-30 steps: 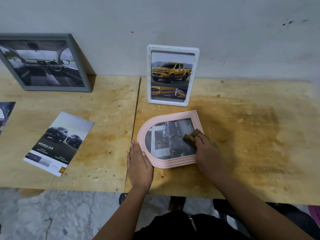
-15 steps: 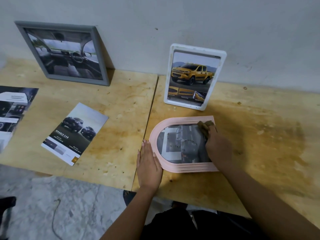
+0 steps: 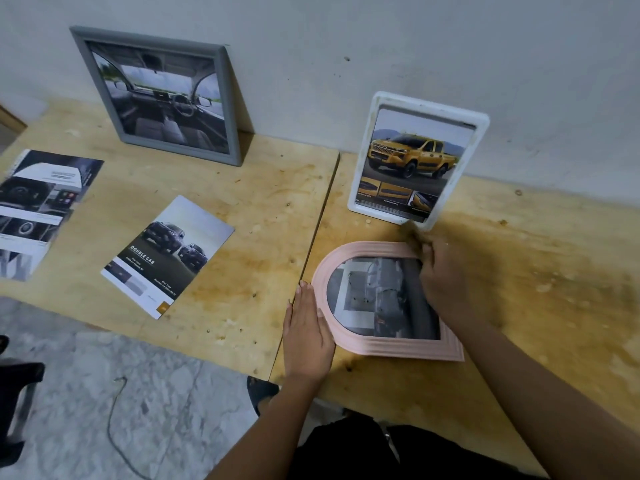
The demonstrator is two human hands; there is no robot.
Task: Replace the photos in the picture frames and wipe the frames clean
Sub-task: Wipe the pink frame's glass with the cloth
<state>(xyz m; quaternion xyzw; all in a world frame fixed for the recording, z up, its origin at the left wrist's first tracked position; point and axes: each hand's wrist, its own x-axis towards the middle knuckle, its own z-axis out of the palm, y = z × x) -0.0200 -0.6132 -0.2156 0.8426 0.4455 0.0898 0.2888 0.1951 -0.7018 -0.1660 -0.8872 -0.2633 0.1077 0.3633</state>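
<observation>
A pink arched frame (image 3: 353, 258) lies flat on the wooden table, holding a grey photo behind its glass. My left hand (image 3: 306, 329) rests flat on the table, fingers together, pressing against the frame's left edge. My right hand (image 3: 441, 275) is closed on a brownish cloth (image 3: 415, 237), blurred, at the frame's upper right corner. A white frame (image 3: 481, 133) with a yellow pickup photo stands against the wall behind. Further left, a grey frame (image 3: 225, 98) with a car interior photo leans on the wall.
A loose car brochure page (image 3: 169, 254) lies left of the table seam (image 3: 318, 230). A second printed sheet (image 3: 38, 209) lies at the far left. The table's front edge drops to a marble floor (image 3: 138, 393), where a dark object (image 3: 17, 403) stands at the left.
My right hand has slid the cloth up from the glass to the frame's upper right corner. The left hand stays put. The camera has turned, shifting the scene rightwards.
</observation>
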